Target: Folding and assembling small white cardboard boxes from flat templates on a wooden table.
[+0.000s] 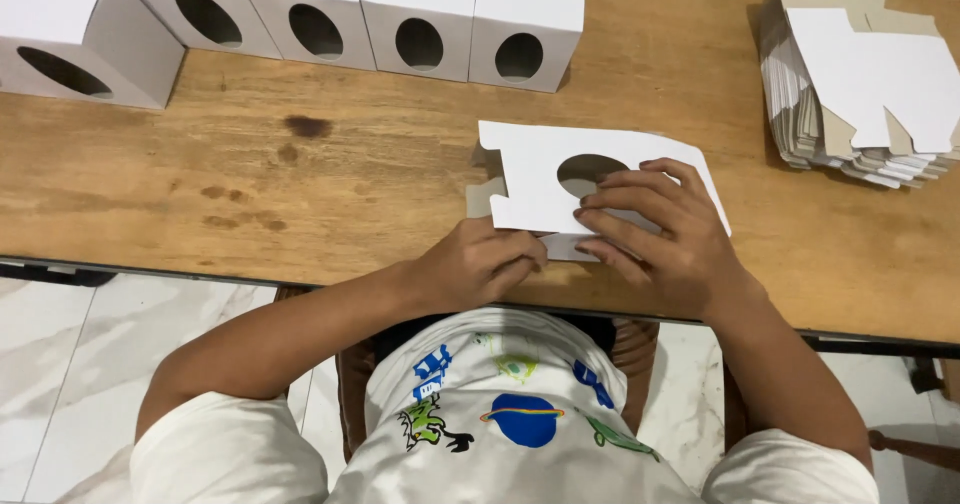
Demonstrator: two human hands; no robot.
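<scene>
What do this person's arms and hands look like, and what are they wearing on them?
Both arms are bare from the short white sleeves down. The left hand and right hand wear no gloves, and no rings, watch or bracelets show. The white T-shirt carries colourful cartoon space prints.

A flat box blank (540, 179) lies near on the counter (350, 174); assembled boxes (420, 24) far left, stacked blanks (860, 84) far right.

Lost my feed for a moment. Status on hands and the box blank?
Left hand pinching blank's near edge. Right hand flat on blank. Blank unfolded on table. Nothing in the way.
</scene>
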